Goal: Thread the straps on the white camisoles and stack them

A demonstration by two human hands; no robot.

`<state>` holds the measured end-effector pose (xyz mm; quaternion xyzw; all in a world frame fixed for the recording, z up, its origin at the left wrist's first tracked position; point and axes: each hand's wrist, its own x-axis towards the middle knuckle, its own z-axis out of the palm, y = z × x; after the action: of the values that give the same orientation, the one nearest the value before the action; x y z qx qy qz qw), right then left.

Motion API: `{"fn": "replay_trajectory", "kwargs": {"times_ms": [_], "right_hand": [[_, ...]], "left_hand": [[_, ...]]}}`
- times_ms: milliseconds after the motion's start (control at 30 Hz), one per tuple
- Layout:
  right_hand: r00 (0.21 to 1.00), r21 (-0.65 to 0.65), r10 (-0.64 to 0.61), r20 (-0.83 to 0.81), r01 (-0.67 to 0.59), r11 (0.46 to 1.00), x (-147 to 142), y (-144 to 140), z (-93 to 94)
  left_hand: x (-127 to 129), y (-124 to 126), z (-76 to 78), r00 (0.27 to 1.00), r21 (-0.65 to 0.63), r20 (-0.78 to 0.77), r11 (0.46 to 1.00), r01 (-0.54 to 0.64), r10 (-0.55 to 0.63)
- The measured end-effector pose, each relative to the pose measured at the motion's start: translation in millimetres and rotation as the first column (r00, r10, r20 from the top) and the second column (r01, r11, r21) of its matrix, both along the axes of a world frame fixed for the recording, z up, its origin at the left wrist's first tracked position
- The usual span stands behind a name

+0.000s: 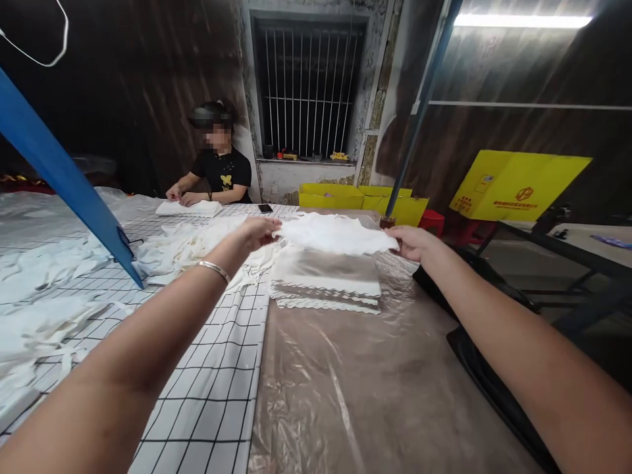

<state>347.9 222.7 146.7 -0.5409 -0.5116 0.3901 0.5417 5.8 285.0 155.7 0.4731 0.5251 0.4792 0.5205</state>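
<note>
White fabric, a thin piece of cloth [336,235], hangs stretched between both hands above the far part of the desk [345,388]. The left hand [259,232] pinches its left edge with fingers closed on the cloth, and a silver bracelet [214,269] sits on that wrist. The right hand [412,242] grips the right edge the same way, fingers closed around the fabric. Directly beneath the cloth lies a neat stack of folded white pieces [326,284] with scalloped edges, resting on the clear plastic sheet [355,395] that covers the right part of the desk. To the left, a black-and-white checked covering [212,388] carries loose heaps of white fabric [182,247]. A blue bar [64,178] slants down over that side. At the far end, another person [217,168] in a black shirt sits with hands on a white stack [190,208]. Yellow boxes [360,201] stand behind near the barred window [309,89].
</note>
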Motion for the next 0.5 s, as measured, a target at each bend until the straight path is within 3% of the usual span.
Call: {"fn": "replay_trajectory", "kwargs": {"times_ms": [133,200,300,400,467,500], "right_hand": [[0.992,-0.250,-0.084,0.094,0.106,0.962,-12.2,-18.3,-56.8],[0.980,-0.276,-0.103,0.168,0.147,0.950,-14.1,-25.0,-70.7],[0.923,-0.243,-0.156,0.353,0.252,0.937,-12.5,-25.1,-79.1],[0.732,0.057,-0.267,0.626,0.298,0.953,-11.0,-23.6,-85.5],[0.580,0.334,-0.382,0.720,0.193,0.923,-11.7,-31.7,-91.2],[0.553,0.412,-0.419,0.720,0.145,0.900,-12.5,-40.3,-94.1]], "left_hand": [[1.8,-2.9,-74.7,0.988,-0.056,-0.157,0.998,0.004,-0.013],[1.5,-6.4,-94.2,0.973,-0.031,-0.231,0.999,0.008,-0.015],[1.6,-8.4,-103.7,0.936,0.038,-0.350,0.999,-0.004,0.018],[-7.5,-4.0,-108.0,0.877,0.137,-0.466,0.989,-0.058,0.116],[-25.9,1.6,-113.4,0.817,0.191,-0.531,0.971,-0.142,0.224],[-38.8,3.8,-116.6,0.778,0.209,-0.562,0.958,-0.196,0.282]]}}
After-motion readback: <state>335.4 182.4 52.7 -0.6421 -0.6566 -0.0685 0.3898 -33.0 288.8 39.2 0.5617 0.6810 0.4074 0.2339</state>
